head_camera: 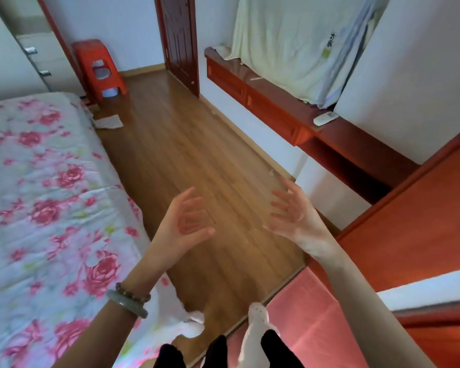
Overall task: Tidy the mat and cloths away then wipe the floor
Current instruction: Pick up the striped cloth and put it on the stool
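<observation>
Soft daylight, motion blur, wide-angle edge distortion.

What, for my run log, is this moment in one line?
left hand: open | right hand: open | pale cloth: on brown wooden floor beside floral bed | pink mat: at feet

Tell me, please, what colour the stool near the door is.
The stool is red; the head view shows it best.

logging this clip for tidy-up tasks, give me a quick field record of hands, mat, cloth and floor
left hand: open, raised, holds nothing
right hand: open, raised, holds nothing
floor: wood boards
mat: pink, flat on floor, lower right
cloth: pale piece, seemingly cloth, on floor beside bed
elsewhere: red stool by far wall
</observation>
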`<state>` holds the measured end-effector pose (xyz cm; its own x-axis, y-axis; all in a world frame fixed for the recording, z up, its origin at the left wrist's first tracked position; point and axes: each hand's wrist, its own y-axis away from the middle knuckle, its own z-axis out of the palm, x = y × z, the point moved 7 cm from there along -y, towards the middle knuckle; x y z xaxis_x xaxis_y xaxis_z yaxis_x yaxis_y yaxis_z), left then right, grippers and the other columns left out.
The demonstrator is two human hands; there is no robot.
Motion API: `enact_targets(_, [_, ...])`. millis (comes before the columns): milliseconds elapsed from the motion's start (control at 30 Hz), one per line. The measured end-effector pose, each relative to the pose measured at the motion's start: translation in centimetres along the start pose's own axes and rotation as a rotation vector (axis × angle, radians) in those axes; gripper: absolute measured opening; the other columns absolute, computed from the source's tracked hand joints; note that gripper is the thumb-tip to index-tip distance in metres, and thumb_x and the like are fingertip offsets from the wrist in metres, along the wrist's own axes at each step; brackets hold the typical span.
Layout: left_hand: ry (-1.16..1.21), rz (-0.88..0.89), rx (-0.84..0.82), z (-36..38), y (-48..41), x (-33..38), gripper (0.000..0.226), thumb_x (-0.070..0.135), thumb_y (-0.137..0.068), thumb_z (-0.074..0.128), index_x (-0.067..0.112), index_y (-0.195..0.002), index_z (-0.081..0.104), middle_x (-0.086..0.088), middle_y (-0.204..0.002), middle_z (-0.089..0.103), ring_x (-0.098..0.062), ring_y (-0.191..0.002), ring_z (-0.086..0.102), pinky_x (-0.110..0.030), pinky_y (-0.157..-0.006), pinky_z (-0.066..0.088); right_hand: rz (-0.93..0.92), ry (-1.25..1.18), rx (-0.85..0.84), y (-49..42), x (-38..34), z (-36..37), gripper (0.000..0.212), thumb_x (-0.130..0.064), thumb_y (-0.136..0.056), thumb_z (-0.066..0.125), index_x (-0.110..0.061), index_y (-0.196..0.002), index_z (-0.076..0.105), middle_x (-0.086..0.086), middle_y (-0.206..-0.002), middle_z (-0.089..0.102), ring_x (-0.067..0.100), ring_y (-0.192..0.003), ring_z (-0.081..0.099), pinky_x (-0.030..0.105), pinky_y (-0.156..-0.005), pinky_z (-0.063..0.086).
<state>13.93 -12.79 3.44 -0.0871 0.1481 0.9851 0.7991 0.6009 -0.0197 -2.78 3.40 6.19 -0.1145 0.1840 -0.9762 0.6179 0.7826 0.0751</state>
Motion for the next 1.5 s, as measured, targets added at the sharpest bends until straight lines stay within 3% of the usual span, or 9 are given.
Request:
enact_targets(133, [0.007,0.009,0.058,0.0,-7.8,-0.5,0.085,0.025,-0.068,0.076,0.023,-0.141,0.032,0.006,-0.129,0.051,-0.008,-0.112,0.058,-0.024,-0.088,0.052,0.025,-0.035,-0.077,-9.2,0.8,-1.6,0.089,-0.004,-0.066,0.082,-0.043,-0.131,0.036,-0.013,-0.124,0.046,0.018,-0.122,0.047,0.042,-0.1,0.047])
enact_targets(267, [0.008,0.001,0.171,-0.2,-15.7,-1.2,0.086,0.027,-0.069,0.077,0.025,-0.141,0.031,0.006,-0.132,0.05,-0.008,-0.114,0.057,-0.024,-0.09,0.051,0.013,0.009,-0.184,-18.6,0.9,-2.7,0.082,-0.002,-0.074,0.075,-0.038,-0.133,0.03,-0.02,-0.121,0.046,0.011,-0.118,0.048,0.01,-0.084,0.048])
enact_targets(433, [-0.026,-0.038,0.342,-0.5,-23.5,-1.6,0.081,0.02,-0.075,0.078,0.025,-0.141,0.031,0.011,-0.131,0.049,-0.001,-0.112,0.057,-0.017,-0.086,0.051,-0.006,0.061,-0.328,-29.6,0.2,-3.7,0.091,-0.027,-0.062,0.081,-0.045,-0.134,0.03,-0.012,-0.137,0.045,0.006,-0.121,0.05,0.031,-0.1,0.046])
enact_targets(567, [-0.019,-0.07,0.457,-2.1,-28.3,-2.1,0.083,0.018,-0.074,0.079,0.024,-0.142,0.032,0.01,-0.131,0.05,-0.003,-0.112,0.057,-0.017,-0.084,0.051,-0.03,0.083,-0.476,-37.6,0.1,-2.3,0.092,-0.011,-0.073,0.079,-0.035,-0.144,0.026,-0.011,-0.139,0.043,0.006,-0.124,0.047,0.02,-0.093,0.047])
enact_targets(800, [0.004,-0.126,0.59,-8.0,-35.7,-4.6,0.089,0.03,-0.065,0.079,0.029,-0.141,0.033,0.009,-0.13,0.05,-0.006,-0.111,0.058,-0.027,-0.089,0.052,-0.051,0.108,-0.627,-50.2,0.6,2.5,0.093,-0.013,-0.073,0.08,-0.036,-0.144,0.025,-0.017,-0.136,0.043,0.0,-0.121,0.048,0.008,-0.081,0.046])
enact_targets(967, [-0.054,-0.12,0.583,-14.3,-42.7,-7.1,0.092,0.033,-0.064,0.08,0.034,-0.141,0.03,0.009,-0.133,0.047,-0.011,-0.113,0.057,-0.031,-0.09,0.053,-0.08,0.131,-0.648,-59.7,-0.2,6.8,0.097,-0.014,-0.071,0.082,-0.038,-0.144,0.023,-0.017,-0.137,0.042,-0.001,-0.12,0.048,0.009,-0.081,0.047])
enact_targets(1133, [-0.06,-0.117,0.538,-21.9,-50.7,-7.8,0.101,0.052,-0.059,0.082,0.039,-0.141,0.025,0.013,-0.136,0.042,-0.004,-0.112,0.057,-0.023,-0.088,0.052,-0.086,0.15,-0.635,-69.6,-3.0,11.3,0.099,-0.021,-0.068,0.081,-0.035,-0.145,0.021,-0.011,-0.142,0.039,0.003,-0.121,0.048,0.01,-0.084,0.047])
enact_targets(1300, [-0.076,-0.118,0.535,-29.8,-58.2,-8.3,0.102,0.028,-0.061,0.083,0.034,-0.145,0.024,0.009,-0.139,0.041,-0.006,-0.114,0.056,-0.024,-0.088,0.052,-0.089,0.146,-0.628,-78.7,-5.4,15.9,0.096,-0.016,-0.073,0.08,-0.034,-0.145,0.02,-0.013,-0.142,0.037,0.003,-0.121,0.047,0.008,-0.082,0.045])
enact_targets(1500, [-0.077,-0.145,0.531,-37.5,-67.1,-10.4,0.101,0.025,-0.062,0.082,0.032,-0.145,0.024,0.008,-0.139,0.041,-0.005,-0.115,0.055,-0.02,-0.086,0.051,-0.064,0.152,-0.652,-89.2,-6.8,21.5,0.094,-0.016,-0.073,0.08,-0.036,-0.144,0.022,-0.014,-0.141,0.038,0.002,-0.121,0.046,0.008,-0.083,0.046])
